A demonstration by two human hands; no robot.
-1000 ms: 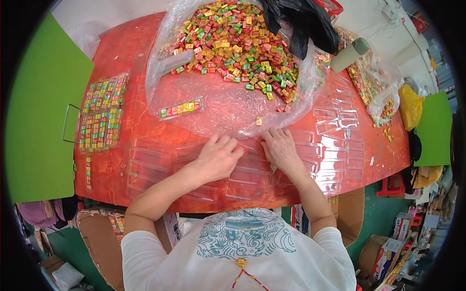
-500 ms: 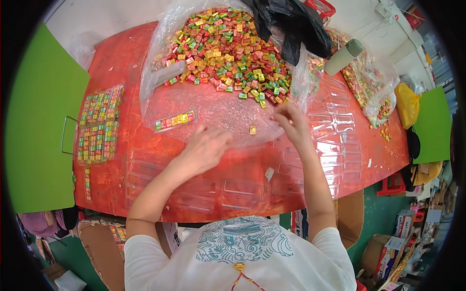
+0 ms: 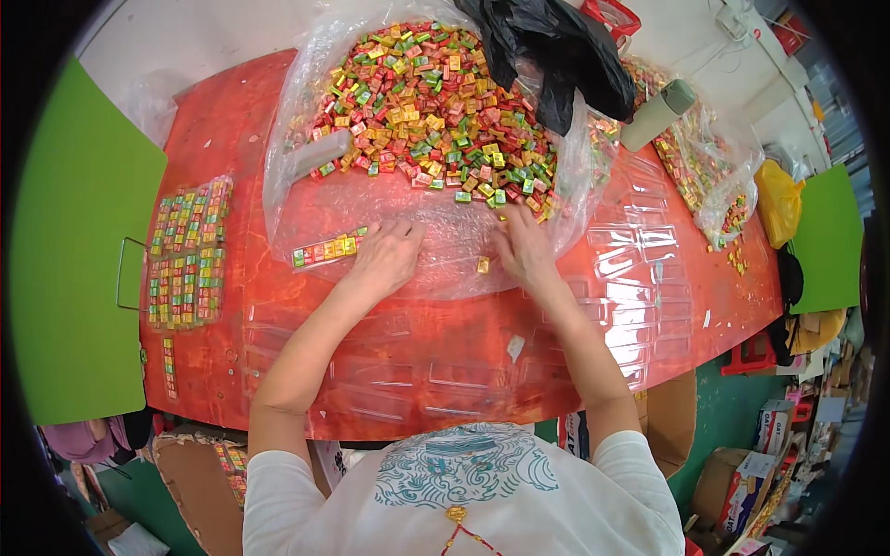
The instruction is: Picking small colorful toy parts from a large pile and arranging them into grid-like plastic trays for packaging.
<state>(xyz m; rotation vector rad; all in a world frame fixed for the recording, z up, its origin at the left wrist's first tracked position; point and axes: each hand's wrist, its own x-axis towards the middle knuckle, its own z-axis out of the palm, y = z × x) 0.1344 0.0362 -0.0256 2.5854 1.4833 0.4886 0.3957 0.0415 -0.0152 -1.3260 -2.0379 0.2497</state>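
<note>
Candy strip (image 3: 326,251) on plastic sheet (image 3: 315,208) atop desk (image 3: 454,324) is part-covered at rt end by curled L hand (image 3: 387,255), grip can't be told; R hand (image 3: 526,250) is bent by candy pile (image 3: 431,116), grip unclear. Strip's prob. light, slippery, best held by long edges.

A second ago both bare hands were down at the near edge of the clear plastic sheet (image 3: 454,284). Now the left hand (image 3: 387,258) has moved up over the right end of the clear tray of colourful wrapped pieces (image 3: 324,251), and the right hand (image 3: 526,252) has reached the near edge of the heaped red, green and yellow pieces (image 3: 436,120).
</note>
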